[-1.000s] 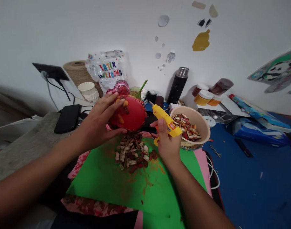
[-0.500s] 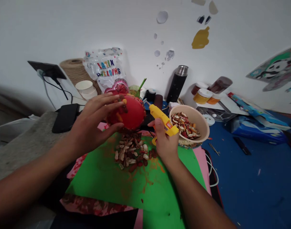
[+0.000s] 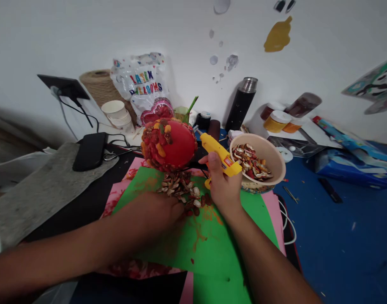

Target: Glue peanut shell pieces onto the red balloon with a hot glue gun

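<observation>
A yellow glue gun [image 3: 219, 155] is gripped in my right hand [image 3: 223, 185], its nozzle pointing up and left towards a red ball [image 3: 181, 143]. Orange, red and brown shell pieces cover the ball's left side. My left hand [image 3: 163, 209] is low over the green sheet [image 3: 212, 245], at the near left edge of a pile of shells [image 3: 181, 185]. Its fingers are blurred and bent down, and what they hold, if anything, is hidden. Right of the glue gun, a beige bowl [image 3: 274, 162] holds more shell pieces.
Behind stand a black flask [image 3: 241, 105], paint jars [image 3: 276, 121], a balloon bag [image 3: 145, 88], a twine roll [image 3: 100, 86] and paper cups [image 3: 117, 114]. A phone [image 3: 90, 151] and scissors [image 3: 113, 155] lie left. A blue package [image 3: 352, 169] lies right, and a white cable [image 3: 290, 226] near the bowl.
My left hand has left the ball's side and come down to the shell pile, uncovering the ball's decorated part. My right hand still holds the glue gun. The view has shifted slightly.
</observation>
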`<action>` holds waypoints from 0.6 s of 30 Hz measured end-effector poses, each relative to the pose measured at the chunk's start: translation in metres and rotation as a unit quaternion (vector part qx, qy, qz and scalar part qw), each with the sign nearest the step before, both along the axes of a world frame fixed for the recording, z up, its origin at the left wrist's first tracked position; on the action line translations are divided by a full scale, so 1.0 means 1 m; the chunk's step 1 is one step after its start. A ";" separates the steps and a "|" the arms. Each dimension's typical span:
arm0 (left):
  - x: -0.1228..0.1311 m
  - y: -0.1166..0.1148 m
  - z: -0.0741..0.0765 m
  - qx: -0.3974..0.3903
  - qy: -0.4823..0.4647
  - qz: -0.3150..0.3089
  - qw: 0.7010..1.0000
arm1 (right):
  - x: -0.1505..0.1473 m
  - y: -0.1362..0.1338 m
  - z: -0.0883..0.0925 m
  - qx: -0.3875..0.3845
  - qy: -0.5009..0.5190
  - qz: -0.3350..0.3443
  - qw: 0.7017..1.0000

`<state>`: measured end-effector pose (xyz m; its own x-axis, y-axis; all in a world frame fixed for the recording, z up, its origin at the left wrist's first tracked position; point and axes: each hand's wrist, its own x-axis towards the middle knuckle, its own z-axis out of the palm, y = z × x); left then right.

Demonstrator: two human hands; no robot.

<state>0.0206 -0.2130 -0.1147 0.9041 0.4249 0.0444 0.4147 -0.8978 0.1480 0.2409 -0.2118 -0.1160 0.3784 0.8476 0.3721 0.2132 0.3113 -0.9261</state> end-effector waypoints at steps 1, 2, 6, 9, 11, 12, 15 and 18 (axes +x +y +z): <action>0.001 0.000 -0.003 0.011 0.015 -0.002 1.000 | 0.000 0.000 -0.001 -0.001 0.003 0.004 1.000; 0.002 0.000 -0.006 0.018 0.035 -0.008 0.999 | -0.001 0.000 -0.002 0.001 0.005 0.008 1.000; 0.006 -0.002 -0.011 0.014 0.053 0.001 0.999 | -0.002 0.000 -0.005 0.019 -0.009 0.010 1.000; 0.008 -0.001 -0.013 -0.006 0.041 0.006 0.999 | -0.003 0.000 -0.007 0.023 -0.027 0.008 0.999; 0.008 0.001 -0.012 -0.019 0.042 0.003 0.999 | -0.003 -0.001 -0.007 0.019 -0.032 0.010 0.999; 0.009 0.002 -0.012 -0.022 0.042 0.000 0.999 | -0.002 -0.001 -0.007 0.017 -0.033 0.011 0.999; 0.009 0.005 -0.010 -0.019 0.035 -0.002 0.999 | -0.003 -0.001 -0.007 0.013 -0.029 0.012 0.999; 0.010 0.006 -0.007 -0.028 0.030 0.004 0.999 | -0.003 -0.001 -0.007 0.015 -0.031 0.012 0.999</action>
<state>0.0306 -0.2070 -0.1215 0.9006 0.4333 -0.0331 0.4322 -0.8850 0.1731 0.2374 -0.2128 -0.1229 0.3335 0.8442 0.4196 0.2627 0.3442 -0.9014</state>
